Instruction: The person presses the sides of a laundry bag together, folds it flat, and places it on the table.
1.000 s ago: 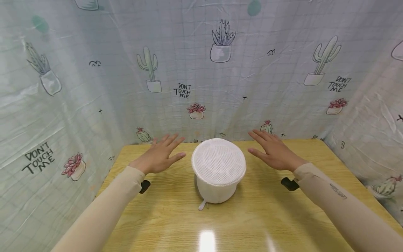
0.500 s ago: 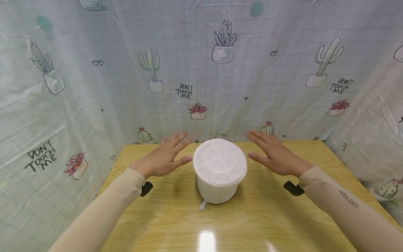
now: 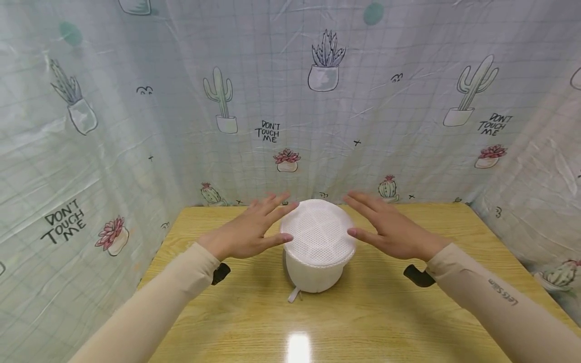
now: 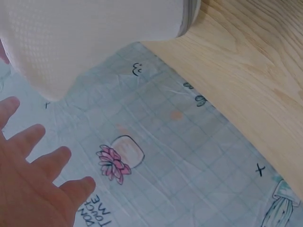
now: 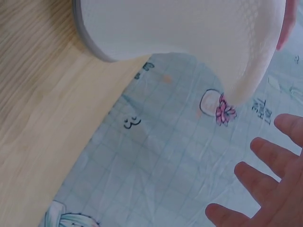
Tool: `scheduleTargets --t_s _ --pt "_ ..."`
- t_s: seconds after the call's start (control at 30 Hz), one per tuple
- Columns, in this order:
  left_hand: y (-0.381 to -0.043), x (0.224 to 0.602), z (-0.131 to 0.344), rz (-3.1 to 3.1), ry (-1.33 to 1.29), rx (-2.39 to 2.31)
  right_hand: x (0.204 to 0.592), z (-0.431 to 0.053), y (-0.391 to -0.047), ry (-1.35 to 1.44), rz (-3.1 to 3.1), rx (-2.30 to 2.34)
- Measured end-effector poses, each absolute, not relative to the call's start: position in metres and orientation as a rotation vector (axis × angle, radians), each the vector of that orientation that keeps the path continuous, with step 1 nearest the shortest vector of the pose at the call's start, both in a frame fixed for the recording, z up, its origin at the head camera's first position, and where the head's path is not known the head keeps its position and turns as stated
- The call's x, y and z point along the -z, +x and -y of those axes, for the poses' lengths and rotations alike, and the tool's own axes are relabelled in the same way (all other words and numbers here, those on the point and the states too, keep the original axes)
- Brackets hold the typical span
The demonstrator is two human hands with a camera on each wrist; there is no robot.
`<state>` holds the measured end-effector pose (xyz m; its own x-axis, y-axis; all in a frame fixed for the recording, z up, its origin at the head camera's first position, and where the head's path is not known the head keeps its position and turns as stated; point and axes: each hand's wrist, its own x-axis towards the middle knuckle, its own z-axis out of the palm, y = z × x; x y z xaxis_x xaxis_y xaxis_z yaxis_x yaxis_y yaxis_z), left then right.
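A white laundry bag (image 3: 317, 237) stands upright on the table, shaped like a drum with a wide, round mesh top and a narrower body. A small pale tab (image 3: 294, 295) sticks out at its lower front. My left hand (image 3: 251, 229) hovers at the bag's left edge, fingers straight and spread, thumb tip overlapping the mesh top in the head view. Opposite it, my right hand (image 3: 390, 227) has its thumb right at the top's right rim, fingers likewise extended. Both wrist views show spread fingers close to the bag's flared rim (image 4: 52, 75).
The wooden table (image 3: 245, 322) ends at a hanging cactus-print curtain (image 3: 172, 126), which also lines both sides. Black wrist mounts (image 3: 418, 276) sit under the sleeves. Light glares off the table's front.
Both hands have moved inward toward the bag, the left one further, so its thumb now overlaps the mesh top. The bag stays in place.
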<state>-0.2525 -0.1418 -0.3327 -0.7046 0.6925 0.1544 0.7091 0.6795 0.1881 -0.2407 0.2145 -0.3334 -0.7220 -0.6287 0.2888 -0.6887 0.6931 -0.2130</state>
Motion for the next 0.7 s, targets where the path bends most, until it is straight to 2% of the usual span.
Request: scheduleTargets --t_s 0.7 --pt "-0.248 0.337 0.114 2.807 -1.269 0.302 0.342 -0.192 -0.237 1.203 2.711 -0.462"
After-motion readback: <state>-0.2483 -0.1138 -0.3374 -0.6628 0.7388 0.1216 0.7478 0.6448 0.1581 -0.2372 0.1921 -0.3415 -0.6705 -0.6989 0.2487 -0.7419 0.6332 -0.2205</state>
